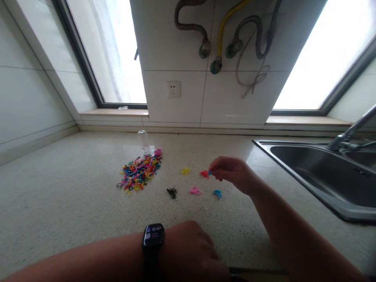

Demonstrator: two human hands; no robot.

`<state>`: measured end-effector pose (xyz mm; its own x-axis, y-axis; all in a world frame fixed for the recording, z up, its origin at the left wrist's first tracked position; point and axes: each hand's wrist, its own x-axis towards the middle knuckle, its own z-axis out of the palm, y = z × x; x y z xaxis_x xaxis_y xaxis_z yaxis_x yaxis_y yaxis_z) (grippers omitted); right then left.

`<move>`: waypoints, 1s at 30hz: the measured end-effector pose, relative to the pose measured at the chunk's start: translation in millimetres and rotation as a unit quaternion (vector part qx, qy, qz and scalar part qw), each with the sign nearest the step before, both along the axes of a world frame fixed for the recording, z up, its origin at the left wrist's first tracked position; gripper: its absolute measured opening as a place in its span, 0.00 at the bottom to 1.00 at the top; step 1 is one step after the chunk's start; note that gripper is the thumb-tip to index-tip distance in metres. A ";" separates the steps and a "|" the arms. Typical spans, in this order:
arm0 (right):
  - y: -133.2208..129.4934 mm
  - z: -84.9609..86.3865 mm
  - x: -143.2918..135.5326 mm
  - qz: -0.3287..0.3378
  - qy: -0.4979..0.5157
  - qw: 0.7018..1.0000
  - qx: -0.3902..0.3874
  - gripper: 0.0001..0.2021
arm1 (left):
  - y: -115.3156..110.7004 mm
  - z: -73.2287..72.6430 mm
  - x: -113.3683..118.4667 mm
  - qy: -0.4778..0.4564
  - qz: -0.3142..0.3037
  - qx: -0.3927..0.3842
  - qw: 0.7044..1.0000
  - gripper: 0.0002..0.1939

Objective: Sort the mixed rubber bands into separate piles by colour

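My right hand (230,171) is closed in a pinch on a small blue rubber band (209,173), just beside a little red pile of rubber bands (204,174). Around it lie small groups sorted by colour: yellow bands (185,171), pink bands (195,190), blue bands (217,193) and black bands (172,192). A large mixed heap of bands (139,172) spreads further left. My left hand (194,250), with a watch on its wrist, is low at the counter's near edge, fingers curled. Whatever it may hold is hidden.
Behind the heap are a clear plastic container (143,140) and a pink piece (158,151). A steel sink (296,184) with a tap (352,127) is set into the speckled counter (73,203) at right. The tiled wall bears a socket (174,89) and hoses.
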<state>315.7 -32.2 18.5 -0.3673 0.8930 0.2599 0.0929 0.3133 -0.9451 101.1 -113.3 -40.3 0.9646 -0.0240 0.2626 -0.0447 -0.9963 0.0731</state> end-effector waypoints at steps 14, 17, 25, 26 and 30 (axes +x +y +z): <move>0.4 5.7 10.6 0.048 0.049 0.997 0.042 0.07 | -0.5 -6.5 0.3 0.001 0.002 -0.013 1.000 0.09; 3.6 6.9 19.3 0.055 -0.011 0.997 0.057 0.07 | -0.4 -5.4 0.3 0.003 0.001 -0.021 1.000 0.08; 17.4 -2.3 41.9 0.056 -0.312 0.948 0.007 0.07 | -1.1 -5.1 2.2 0.002 -0.003 -0.027 1.000 0.07; 18.7 -3.9 44.4 0.064 -0.334 0.940 -0.001 0.07 | -1.0 -5.6 2.3 0.001 -0.004 -0.028 1.000 0.07; 20.3 -7.1 51.9 0.076 -0.392 0.916 -0.022 0.07 | -0.5 -5.9 2.2 0.004 -0.003 -0.027 1.000 0.07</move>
<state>367.6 -11.8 11.4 -0.5473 0.8191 -0.1718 0.7075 0.3431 -0.6179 103.2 -113.9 -46.2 0.9668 -0.0157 0.2551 -0.0499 -0.9905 0.1282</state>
